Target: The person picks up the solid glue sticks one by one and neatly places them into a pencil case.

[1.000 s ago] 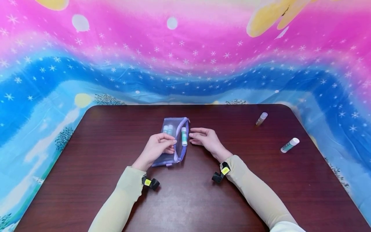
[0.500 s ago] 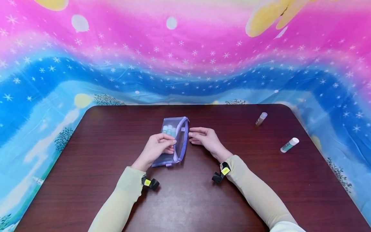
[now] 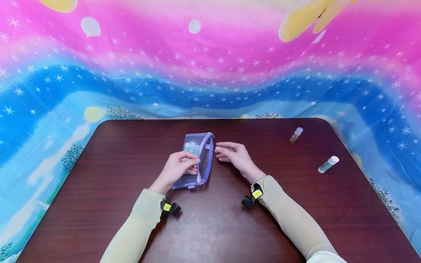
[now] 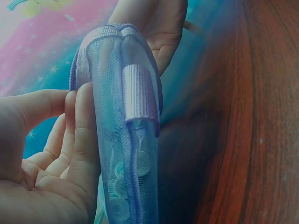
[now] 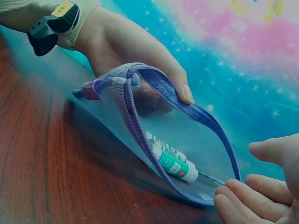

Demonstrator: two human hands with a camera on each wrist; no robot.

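A purple mesh zip pouch (image 3: 198, 136) lies on the table with its mouth held apart, facing right. My left hand (image 3: 181, 165) pinches the upper edge of that mouth between thumb and fingers. Inside, several white-and-green glue sticks (image 3: 192, 147) rest together toward the far side; the right wrist view shows one glue stick (image 5: 174, 164) close behind the zip. Just right of the mouth is my right hand (image 3: 236, 157), holding nothing, its fingers loosely extended toward the pouch. Its fingertips (image 5: 223, 189) come right at the lower rim in the right wrist view.
Two more sticks are on the table's right side: a clear-capped, brownish stick (image 3: 296, 135) farther back and a white-capped green glue stick (image 3: 328, 164) nearer. A printed cloth (image 3: 210, 87) hangs behind the dark wooden table (image 3: 138, 146).
A glue stick that lay in the pouch's mouth one second ago has slid inside to join the others. My right hand has shifted slightly right; the left keeps its place.
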